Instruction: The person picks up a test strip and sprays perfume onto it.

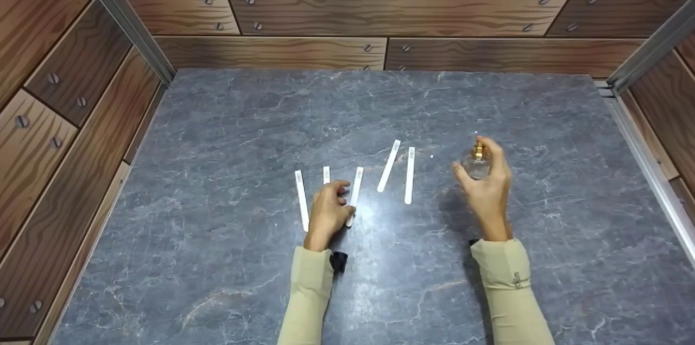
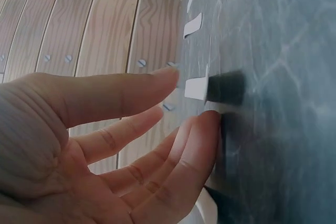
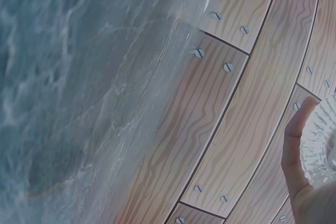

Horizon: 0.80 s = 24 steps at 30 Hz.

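In the head view my right hand holds a clear glass perfume bottle with a gold spray top, raised above the table. The forefinger lies on the sprayer and the thumb is at the bottle's side. Part of the ribbed glass bottle shows at the right edge of the right wrist view. My left hand is low over the white paper test strips, fingers loosely bent and apart. Its thumb overlaps the lower end of one strip; another strip is mostly hidden under the hand.
To the left lies one more white strip. Two others, a tilted strip and a nearly straight strip, lie between the hands. The grey marbled table is bordered by wood-patterned walls.
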Each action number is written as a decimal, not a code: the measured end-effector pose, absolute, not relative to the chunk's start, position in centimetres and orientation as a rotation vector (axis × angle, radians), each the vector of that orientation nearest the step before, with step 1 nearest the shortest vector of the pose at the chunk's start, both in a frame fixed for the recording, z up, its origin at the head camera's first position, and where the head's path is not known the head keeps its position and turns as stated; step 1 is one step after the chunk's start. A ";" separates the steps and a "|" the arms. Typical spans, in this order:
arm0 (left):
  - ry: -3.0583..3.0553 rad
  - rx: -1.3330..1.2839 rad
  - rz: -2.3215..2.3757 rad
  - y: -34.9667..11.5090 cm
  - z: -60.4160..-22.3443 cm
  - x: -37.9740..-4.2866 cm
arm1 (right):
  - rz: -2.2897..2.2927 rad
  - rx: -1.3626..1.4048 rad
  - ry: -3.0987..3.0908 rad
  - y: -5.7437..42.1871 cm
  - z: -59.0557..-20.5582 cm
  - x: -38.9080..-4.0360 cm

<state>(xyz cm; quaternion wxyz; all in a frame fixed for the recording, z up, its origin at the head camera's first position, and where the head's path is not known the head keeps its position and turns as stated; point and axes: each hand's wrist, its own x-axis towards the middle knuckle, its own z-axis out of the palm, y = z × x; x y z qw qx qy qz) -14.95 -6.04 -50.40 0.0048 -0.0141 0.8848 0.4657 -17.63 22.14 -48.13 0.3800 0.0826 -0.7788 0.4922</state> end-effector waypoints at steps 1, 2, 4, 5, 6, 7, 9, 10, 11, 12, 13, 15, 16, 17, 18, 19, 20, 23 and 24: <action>2.765 -0.049 1.461 -6.0 -50.4 -14.9 | 1.256 0.208 -1.992 22.1 -48.2 -17.6; 2.763 -0.049 1.464 -6.0 -50.4 -14.9 | 1.255 0.204 -1.995 22.1 -48.2 -17.6; 2.772 -0.047 1.460 -5.9 -50.6 -14.9 | 1.256 0.199 -1.994 22.2 -48.3 -17.7; 2.780 -0.042 1.457 -5.9 -50.6 -14.8 | 1.257 0.198 -1.993 22.2 -48.3 -17.6; 2.787 -0.035 1.454 -5.9 -50.7 -14.8 | 1.258 0.199 -1.992 22.1 -48.3 -17.6; 2.795 -0.031 1.446 -5.8 -50.8 -14.8 | 1.261 0.200 -1.990 22.1 -48.2 -17.6; 2.805 -0.027 1.436 -5.8 -50.9 -14.8 | 1.269 0.204 -1.986 22.1 -48.2 -17.6; 2.808 -0.024 1.431 -5.8 -50.9 -14.7 | 1.269 0.208 -1.987 22.1 -48.2 -17.5; 2.808 -0.022 1.429 -5.8 -50.9 -14.7 | 1.272 0.207 -1.986 22.1 -48.1 -17.5; 2.809 -0.020 1.425 -5.8 -50.9 -14.8 | 1.273 0.209 -1.986 22.1 -48.1 -17.5; 2.807 -0.018 1.424 -5.8 -50.9 -14.8 | 1.274 0.212 -1.987 22.1 -48.1 -17.5; 2.804 -0.006 1.426 -5.8 -50.9 -14.8 | 1.275 0.214 -1.987 22.2 -48.1 -17.5; 2.797 -0.001 1.431 -5.8 -50.9 -14.8 | 1.275 0.215 -1.987 22.2 -48.1 -17.5; 2.793 0.009 1.434 -5.8 -50.9 -14.8 | 1.276 0.210 -1.986 22.2 -48.1 -17.5; 2.788 0.019 1.434 -5.8 -50.9 -14.8 | 1.274 0.211 -1.990 22.2 -48.1 -17.5; 2.787 0.033 1.437 -5.8 -50.9 -14.8 | 1.272 0.209 -1.992 22.2 -48.1 -17.6; 2.789 0.049 1.438 -5.9 -50.9 -14.8 | 1.273 0.207 -1.993 22.2 -48.1 -17.6; 2.780 0.086 1.451 -5.9 -50.9 -14.8 | 1.262 0.194 -1.996 22.1 -48.0 -17.5; 2.777 0.093 1.454 -5.9 -50.9 -14.8 | 1.258 0.192 -1.996 22.1 -47.9 -17.5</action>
